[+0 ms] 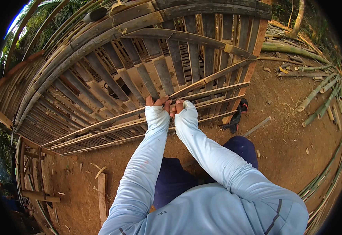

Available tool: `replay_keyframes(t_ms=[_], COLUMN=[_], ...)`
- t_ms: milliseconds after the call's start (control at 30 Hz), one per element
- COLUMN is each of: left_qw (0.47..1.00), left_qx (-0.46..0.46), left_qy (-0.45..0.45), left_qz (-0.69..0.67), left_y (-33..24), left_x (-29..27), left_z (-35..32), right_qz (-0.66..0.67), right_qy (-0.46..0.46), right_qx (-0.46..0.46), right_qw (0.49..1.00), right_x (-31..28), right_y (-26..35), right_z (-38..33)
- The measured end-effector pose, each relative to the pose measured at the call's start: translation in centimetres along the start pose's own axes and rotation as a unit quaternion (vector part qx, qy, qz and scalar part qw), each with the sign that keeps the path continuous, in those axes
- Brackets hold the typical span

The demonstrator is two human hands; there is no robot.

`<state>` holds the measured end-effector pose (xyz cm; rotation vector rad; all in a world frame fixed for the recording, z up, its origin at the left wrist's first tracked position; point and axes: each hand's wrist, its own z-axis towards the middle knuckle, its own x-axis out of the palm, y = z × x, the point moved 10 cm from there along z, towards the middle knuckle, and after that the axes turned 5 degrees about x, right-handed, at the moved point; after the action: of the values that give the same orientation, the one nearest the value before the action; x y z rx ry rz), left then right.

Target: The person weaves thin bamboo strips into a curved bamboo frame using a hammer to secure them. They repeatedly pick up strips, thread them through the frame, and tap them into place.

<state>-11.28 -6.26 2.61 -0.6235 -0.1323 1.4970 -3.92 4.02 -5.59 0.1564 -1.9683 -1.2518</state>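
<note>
Left hand (157, 107), right hand (181, 107) curled at bamboo strips (218, 91); fingertips partly hidden, cannot tell whether gripping.

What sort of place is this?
It looks like an outdoor bamboo-working yard, though I can't be certain. A large slatted bamboo structure fills the view ahead, and cut poles lie on bare earth at the right.
</note>
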Motion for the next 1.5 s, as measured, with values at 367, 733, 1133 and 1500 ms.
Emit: replay_keyframes(t_ms=[367, 733, 1133, 1500], left_qw=[0.998, 0.997, 0.998, 0.997], left_qx=[0.052, 0.021, 0.024, 0.058], left_qy=[-0.004, 0.016, 0.02, 0.002], left_qz=[0.032, 0.074, 0.054, 0.043], left_y=[-1.4, -0.3, -0.6, -0.1], left_x=[-0.3, -0.2, -0.5, -0.4], left_z=[0.5, 0.1, 0.2, 0.0], right_qz=[-0.245, -0.477, -0.391, -0.543], right_qy=[0.034, 0.16, 0.185, 0.104], right_qx=[-0.17, -0.376, -0.151, -0.13], right_qw=[0.954, 0.778, 0.889, 0.823], right_x=[-1.3, 1.0, 1.7, 2.7], right_y=[3.4, 9.3, 6.8, 5.6], right_z=[0.2, -0.1, 0.1, 2.0])
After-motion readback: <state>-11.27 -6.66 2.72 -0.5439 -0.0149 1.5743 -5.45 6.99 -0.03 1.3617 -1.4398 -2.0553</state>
